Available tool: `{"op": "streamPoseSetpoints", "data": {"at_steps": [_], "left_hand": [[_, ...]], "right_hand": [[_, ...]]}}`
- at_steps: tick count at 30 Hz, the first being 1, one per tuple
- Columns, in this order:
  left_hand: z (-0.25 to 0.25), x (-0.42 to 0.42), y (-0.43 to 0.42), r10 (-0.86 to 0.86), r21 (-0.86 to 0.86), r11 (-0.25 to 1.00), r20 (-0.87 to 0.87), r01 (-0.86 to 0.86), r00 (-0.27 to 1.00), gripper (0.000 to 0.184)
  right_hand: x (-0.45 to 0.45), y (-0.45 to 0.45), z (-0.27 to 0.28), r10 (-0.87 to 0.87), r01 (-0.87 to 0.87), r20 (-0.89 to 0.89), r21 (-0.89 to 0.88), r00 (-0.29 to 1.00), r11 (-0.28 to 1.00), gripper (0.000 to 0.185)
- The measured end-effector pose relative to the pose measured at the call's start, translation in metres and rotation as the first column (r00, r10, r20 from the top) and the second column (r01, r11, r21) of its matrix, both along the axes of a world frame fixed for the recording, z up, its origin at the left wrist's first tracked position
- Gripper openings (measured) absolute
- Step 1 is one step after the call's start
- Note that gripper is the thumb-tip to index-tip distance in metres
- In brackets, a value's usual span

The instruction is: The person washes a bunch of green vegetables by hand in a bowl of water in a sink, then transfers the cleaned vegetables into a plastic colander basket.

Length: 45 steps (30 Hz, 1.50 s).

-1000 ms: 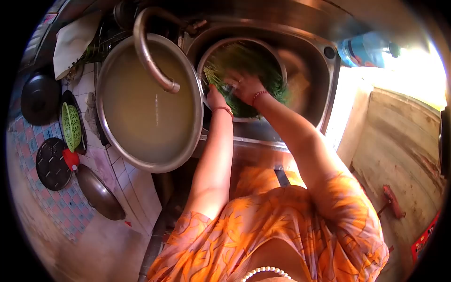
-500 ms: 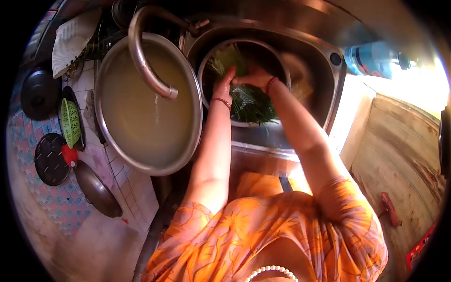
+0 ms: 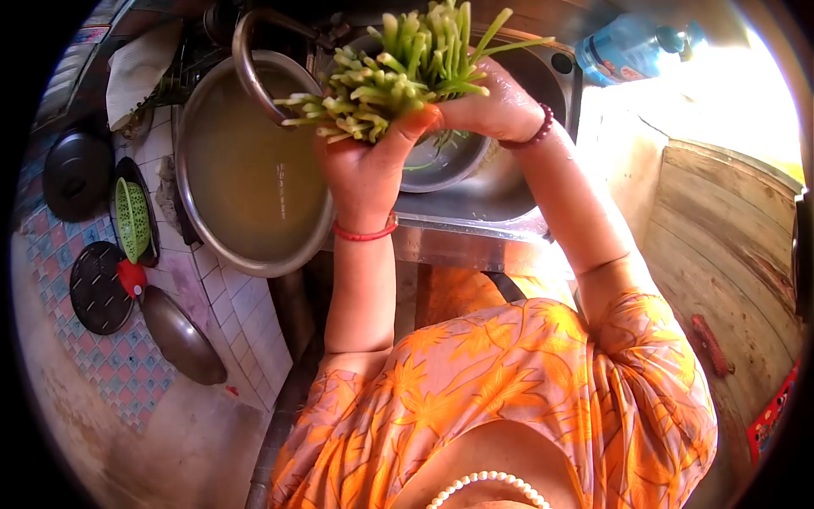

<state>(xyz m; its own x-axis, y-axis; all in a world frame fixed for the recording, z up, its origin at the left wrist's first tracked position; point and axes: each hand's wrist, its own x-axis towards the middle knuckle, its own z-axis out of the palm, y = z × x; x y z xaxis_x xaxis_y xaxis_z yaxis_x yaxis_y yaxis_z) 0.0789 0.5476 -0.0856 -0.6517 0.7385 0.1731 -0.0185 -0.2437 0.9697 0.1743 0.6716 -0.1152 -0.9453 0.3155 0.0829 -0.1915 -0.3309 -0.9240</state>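
Observation:
A thick bunch of greens [image 3: 398, 76] is raised over the sink, its pale cut stalk ends pointing up toward me. My left hand [image 3: 365, 174] wraps round its left side, thumb pressed against the stalks. My right hand [image 3: 496, 106] grips the bunch from the right, and the two thumbs nearly meet. Below the hands, a round metal pot [image 3: 445, 178] stands in the steel sink [image 3: 509, 199], mostly hidden by the bunch and hands. The leaf ends of the greens are out of sight behind the stalks.
Left of the sink stands a large metal basin [image 3: 242, 187] of cloudy yellowish water, with the curved tap [image 3: 246, 64] over it. Pans [image 3: 182, 335] and a green perforated strainer [image 3: 131, 220] line the tiled wall. A blue bottle [image 3: 623, 51] lies at the right corner.
Both hands have lifted the bunch of greens up out of the pot, closer to my head. Its stalk ends now show clearly above my fingers.

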Motion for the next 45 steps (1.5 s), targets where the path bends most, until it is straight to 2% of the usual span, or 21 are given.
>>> {"op": "streamPoseSetpoints", "data": {"at_steps": [5, 7, 9, 10, 12, 13, 15, 17, 20, 23, 24, 26, 27, 28, 29, 31, 34, 38, 41, 43, 45], "left_hand": [[-0.096, -0.002, -0.001, 0.084, -0.115, 0.991, 0.115, -0.071, 0.99, 0.041], [-0.145, -0.002, 0.001, 0.171, -0.251, 0.958, 0.098, -0.142, 0.98, 0.049], [-0.23, -0.012, -0.004, 0.299, -0.531, 0.802, -0.039, -0.273, 0.953, 0.057], [-0.249, -0.013, -0.004, 0.254, -0.657, 0.622, -0.345, -0.426, 0.903, 0.059], [-0.254, -0.014, -0.001, 0.17, -0.85, 0.321, -0.383, -0.419, 0.908, 0.054], [-0.258, -0.016, 0.003, 0.127, -0.901, 0.154, -0.388, -0.405, 0.913, 0.052], [-0.278, -0.019, 0.004, 0.043, -0.899, 0.079, -0.428, -0.43, 0.903, 0.046], [-0.276, -0.017, 0.006, -0.04, -0.896, 0.004, -0.443, -0.444, 0.895, 0.045], [-0.279, -0.024, 0.007, -0.084, -0.894, 0.018, -0.447, -0.447, 0.891, 0.046], [-0.253, -0.056, -0.002, -0.159, -0.961, 0.121, -0.265, -0.247, 0.951, 0.049], [-0.268, -0.063, -0.01, -0.081, -0.805, 0.377, -0.521, -0.458, 0.85, 0.055], [-0.273, -0.076, -0.001, 0.015, -0.86, 0.412, -0.323, -0.301, 0.946, 0.052], [-0.277, -0.083, 0.009, 0.063, -0.871, 0.44, -0.215, -0.22, 0.975, 0.05], [-0.336, -0.086, 0.018, 0.281, -0.803, 0.553, -0.069, -0.22, 0.957, 0.049], [-0.324, -0.08, 0.028, 0.349, -0.764, 0.617, 0.049, -0.19, 0.936, 0.047], [-0.299, -0.071, 0.039, 0.444, -0.669, 0.728, 0.293, -0.15, 0.847, 0.044], [-0.309, -0.059, 0.023, 0.37, -0.511, 0.789, -0.046, -0.34, 0.928, 0.043], [-0.292, -0.059, 0.022, 0.404, -0.617, 0.757, 0.183, -0.216, 0.896, 0.033], [-0.288, -0.064, 0.026, 0.444, -0.62, 0.766, 0.318, -0.17, 0.838, 0.029], [-0.292, -0.06, 0.03, 0.424, -0.45, 0.852, 0.292, -0.268, 0.857, 0.03], [-0.29, -0.058, 0.027, 0.349, -0.567, 0.78, 0.039, -0.267, 0.936, 0.032]], "right_hand": [[0.0, -0.004, -0.076, 0.006, 0.002, 0.113, -0.068, 0.994, 0.998, 0.067], [0.0, -0.003, -0.143, -0.116, 0.02, 0.326, 0.285, 0.938, 0.958, 0.07], [-0.007, -0.011, -0.207, -0.324, 0.019, 0.379, 0.624, 0.867, 0.781, 0.072], [-0.016, -0.017, -0.207, -0.408, -0.041, 0.551, 0.628, 0.728, 0.777, 0.071], [-0.034, -0.036, -0.199, -0.532, -0.153, 0.78, 0.6, 0.331, 0.785, 0.07], [-0.035, -0.041, -0.212, -0.648, -0.217, 0.688, 0.722, 0.327, 0.657, 0.068], [-0.038, -0.054, -0.251, -0.819, -0.339, 0.454, 0.877, 0.351, 0.341, 0.066], [-0.046, -0.049, -0.258, -0.767, -0.383, 0.552, 0.819, 0.327, 0.427, 0.064], [-0.041, -0.045, -0.247, -0.742, -0.353, 0.555, 0.826, 0.376, 0.439, 0.06], [-0.043, -0.019, -0.242, -0.713, -0.2, 0.519, 0.851, 0.471, 0.486, 0.053], [-0.046, -0.001, -0.255, -0.676, -0.161, 0.563, 0.811, 0.476, 0.562, 0.053], [-0.062, 0.013, -0.25, -0.595, -0.149, 0.675, 0.706, 0.435, 0.692, 0.049], [-0.076, 0.01, -0.262, -0.598, -0.168, 0.615, 0.756, 0.513, 0.633, 0.048], [-0.091, 0.007, -0.282, -0.592, -0.181, 0.549, 0.804, 0.59, 0.566, 0.048], [-0.103, 0.003, -0.282, -0.573, -0.189, 0.486, 0.845, 0.659, 0.5, 0.048], [-0.104, -0.01, -0.244, -0.518, -0.04, 0.543, 0.715, 0.661, 0.698, 0.051], [-0.096, -0.026, -0.233, -0.475, 0.015, 0.622, 0.597, 0.623, 0.802, 0.052], [-0.091, -0.023, -0.236, -0.522, 0.165, 0.63, 0.535, 0.575, 0.828, 0.051], [-0.089, -0.012, -0.231, -0.407, 0.261, 0.696, 0.312, 0.591, 0.914, 0.05], [-0.093, -0.012, -0.245, -0.477, 0.085, 0.606, 0.56, 0.636, 0.824, 0.052], [-0.092, -0.015, -0.258, -0.492, -0.01, 0.588, 0.649, 0.642, 0.761, 0.053]]}}
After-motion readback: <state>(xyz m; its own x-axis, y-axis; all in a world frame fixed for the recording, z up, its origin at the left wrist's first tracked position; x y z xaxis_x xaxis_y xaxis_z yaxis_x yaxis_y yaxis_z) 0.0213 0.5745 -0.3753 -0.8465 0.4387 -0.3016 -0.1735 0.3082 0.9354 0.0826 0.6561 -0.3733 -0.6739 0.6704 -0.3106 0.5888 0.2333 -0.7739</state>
